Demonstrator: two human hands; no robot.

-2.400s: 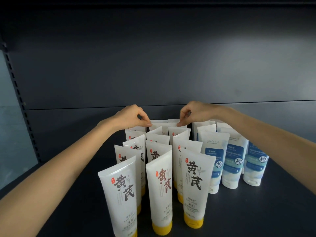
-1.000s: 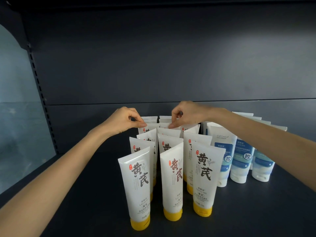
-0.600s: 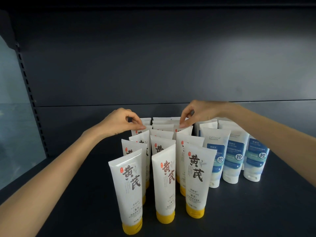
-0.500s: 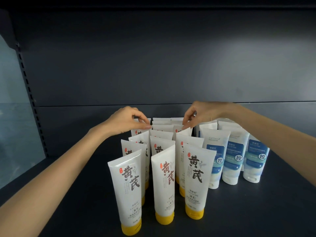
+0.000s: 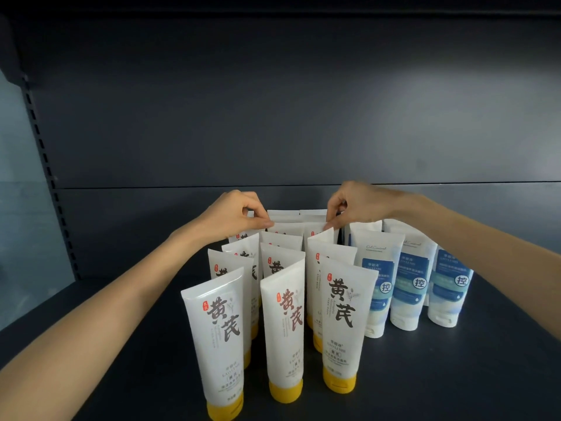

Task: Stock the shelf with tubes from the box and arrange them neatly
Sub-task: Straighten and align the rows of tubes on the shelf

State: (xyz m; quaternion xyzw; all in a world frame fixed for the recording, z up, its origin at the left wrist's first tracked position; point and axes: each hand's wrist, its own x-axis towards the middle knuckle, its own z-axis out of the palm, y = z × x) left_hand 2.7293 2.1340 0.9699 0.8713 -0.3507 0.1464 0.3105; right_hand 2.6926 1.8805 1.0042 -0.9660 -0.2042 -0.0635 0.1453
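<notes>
Left hand [image 5: 233, 214] and right hand [image 5: 359, 205] each pinch rear tubes [image 5: 287, 228] at twelve o'clock; I'd nudge gently, lest the rows topple.

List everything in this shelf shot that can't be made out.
All head view.
1. Rear tubes: only top edges show. The front rows, plus the left hand and right hand pinching their tops, hide the rest, so no count.
2. Front-left tube: yellow cap cut by the bottom edge.
3. Blue tubes: back ones hidden behind the front three.
4. Small print: too small to read.
5. Box: out of frame.
</notes>
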